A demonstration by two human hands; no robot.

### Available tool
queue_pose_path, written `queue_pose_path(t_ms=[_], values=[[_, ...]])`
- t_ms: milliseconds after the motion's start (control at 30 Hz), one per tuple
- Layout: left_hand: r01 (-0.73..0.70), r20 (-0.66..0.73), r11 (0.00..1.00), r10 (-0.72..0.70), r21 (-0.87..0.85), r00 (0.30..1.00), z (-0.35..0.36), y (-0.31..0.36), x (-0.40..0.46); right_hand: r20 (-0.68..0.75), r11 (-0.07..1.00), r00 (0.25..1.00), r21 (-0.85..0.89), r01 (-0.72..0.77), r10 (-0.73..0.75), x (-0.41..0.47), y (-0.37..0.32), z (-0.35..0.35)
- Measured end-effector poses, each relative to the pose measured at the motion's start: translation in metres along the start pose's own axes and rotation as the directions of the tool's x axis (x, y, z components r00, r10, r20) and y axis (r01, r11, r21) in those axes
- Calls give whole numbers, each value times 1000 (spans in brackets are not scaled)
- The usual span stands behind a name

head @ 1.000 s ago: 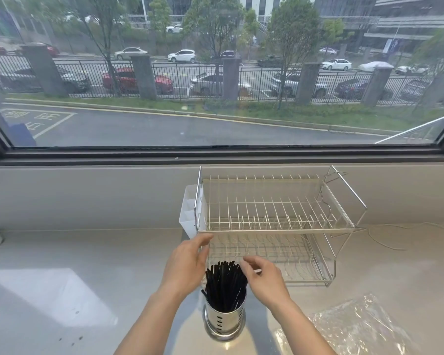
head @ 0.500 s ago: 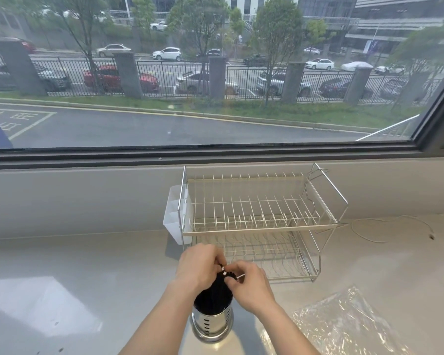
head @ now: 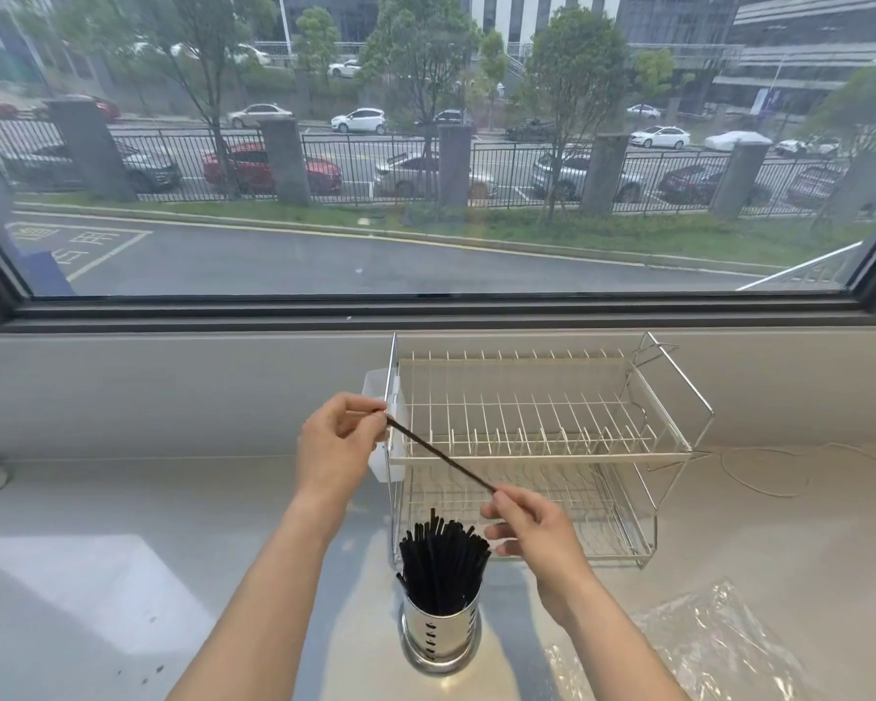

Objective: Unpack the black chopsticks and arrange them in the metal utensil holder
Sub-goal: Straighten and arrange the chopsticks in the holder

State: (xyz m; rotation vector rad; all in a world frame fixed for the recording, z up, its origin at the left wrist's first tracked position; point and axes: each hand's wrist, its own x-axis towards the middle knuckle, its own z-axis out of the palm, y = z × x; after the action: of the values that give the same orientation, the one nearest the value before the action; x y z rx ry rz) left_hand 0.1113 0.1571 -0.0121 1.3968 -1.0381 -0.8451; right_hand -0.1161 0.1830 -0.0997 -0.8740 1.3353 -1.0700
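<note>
A shiny metal utensil holder (head: pixel 441 640) stands on the counter near me, packed with several black chopsticks (head: pixel 443 564) standing upright. Above it I hold a single black chopstick (head: pixel 438 453) slantwise between both hands. My left hand (head: pixel 337 447) pinches its upper end near the rack's left post. My right hand (head: pixel 532 523) pinches its lower end, just above and to the right of the holder.
A two-tier wire dish rack (head: pixel 542 447) with a white plastic cup (head: pixel 383 437) on its left side stands behind the holder. Crumpled clear plastic wrap (head: pixel 714 645) lies at the lower right. A thin white cord (head: pixel 805 468) runs along the counter at the right, under the window.
Both hands were together on top of the chopsticks in the holder. They have risen and moved apart, drawing one chopstick out and holding it by its two ends.
</note>
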Motion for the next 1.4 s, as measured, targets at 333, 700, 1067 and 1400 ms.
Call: queue_pose_path(t_ms=[333,700,1067,1400], values=[[196,163,980,-196,18,967,-8,-63,-42,-77,898,975,379,223,-210,-10,-49,5],[-137,290,745,-78,653,954,-16,-95,-75,-76,740,799,-439,510,-596,-18,-30,29],[-107,211,748,-45,655,976,-19,-81,-67,208,312,850,-866,390,-483,-25,48,21],[43,-70,998,-46,-45,997,-12,-29,-35,-68,872,928,-375,315,-365,-23,8,22]])
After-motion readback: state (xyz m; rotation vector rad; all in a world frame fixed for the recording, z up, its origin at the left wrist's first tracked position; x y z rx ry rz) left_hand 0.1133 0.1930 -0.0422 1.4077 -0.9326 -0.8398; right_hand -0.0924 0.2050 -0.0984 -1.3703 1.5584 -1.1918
